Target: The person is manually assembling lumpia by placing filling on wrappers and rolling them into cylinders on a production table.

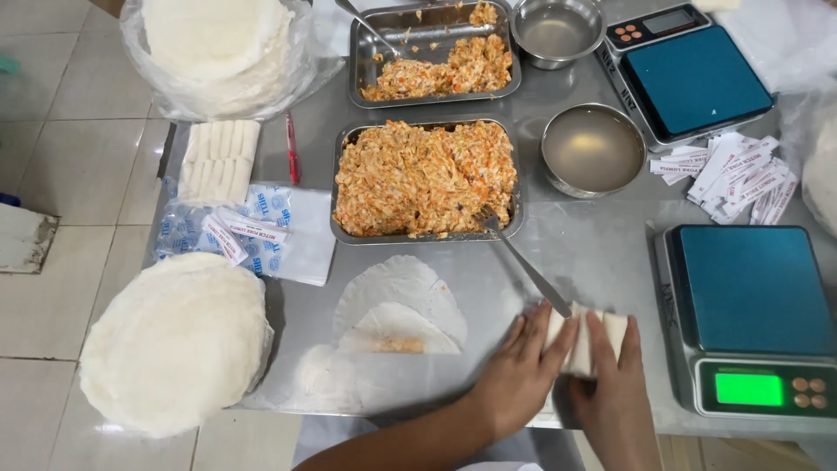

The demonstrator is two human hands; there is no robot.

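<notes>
Both of my hands close around a small batch of white rolled wrappers (582,342) on the steel table (602,253), just left of the near scale (751,307). My left hand (521,377) grips the rolls from the left. My right hand (610,384) holds them from the near side, fingers over the top. A metal tray of orange shredded filling (425,179) lies beyond, with a fork (521,260) leaning out of it toward my hands. A thin round wrapper (401,305) lies flat with a strip of filling on it.
A second filling tray (436,54), two steel bowls of liquid (593,148) (556,30) and a second scale (689,74) stand at the back. Paper labels (732,174) lie at the right. Wrapper stacks (174,340) (218,48), finished rolls (218,159) and plastic bags (235,231) fill the left.
</notes>
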